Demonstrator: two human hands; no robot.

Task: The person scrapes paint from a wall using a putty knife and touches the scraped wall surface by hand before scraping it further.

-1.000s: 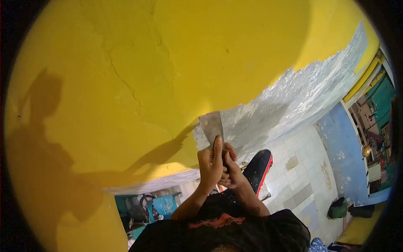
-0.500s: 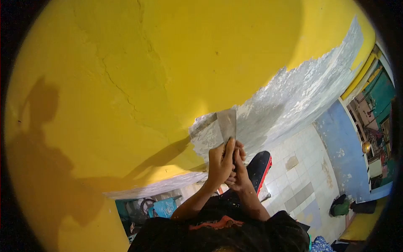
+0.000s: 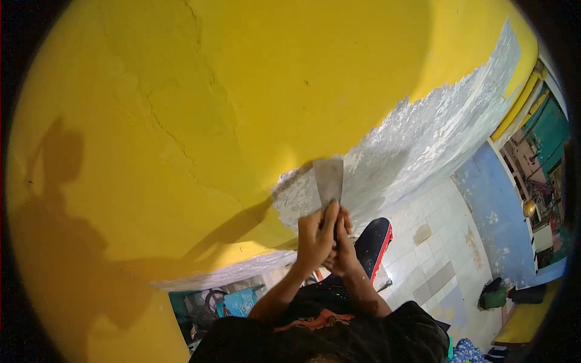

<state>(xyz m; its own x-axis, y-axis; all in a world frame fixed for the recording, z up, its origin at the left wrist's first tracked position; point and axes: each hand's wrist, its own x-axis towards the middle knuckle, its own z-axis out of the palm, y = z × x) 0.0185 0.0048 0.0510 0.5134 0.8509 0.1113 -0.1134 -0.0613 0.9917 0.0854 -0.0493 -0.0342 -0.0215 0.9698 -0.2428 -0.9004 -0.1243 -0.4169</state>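
A scraper (image 3: 329,179) with a wide, flat metal blade points up toward the wall, its far edge at the border between yellow paint and bared grey-white surface. My left hand (image 3: 313,239) is closed around its handle, the thumb lying along it toward the blade. Wrapped on the same handle from the other side is my right hand (image 3: 344,247). Most of the handle is hidden by my fingers. The yellow wall (image 3: 254,109) has thin cracks at the upper left. A ragged scraped patch (image 3: 417,145) stretches from the blade to the upper right.
Below lies a pale tiled floor (image 3: 417,260), where a dark shoe (image 3: 374,242) with a red edge shows. A blue wall (image 3: 493,212) stands to the right. Under the yellow wall's lower edge are a light-blue object (image 3: 239,300) and other clutter. My shadow falls on the wall at left.
The scraper blade has tilted slightly and its far edge has shifted a little to the right. Both hands keep their hold, and the view has moved slightly.
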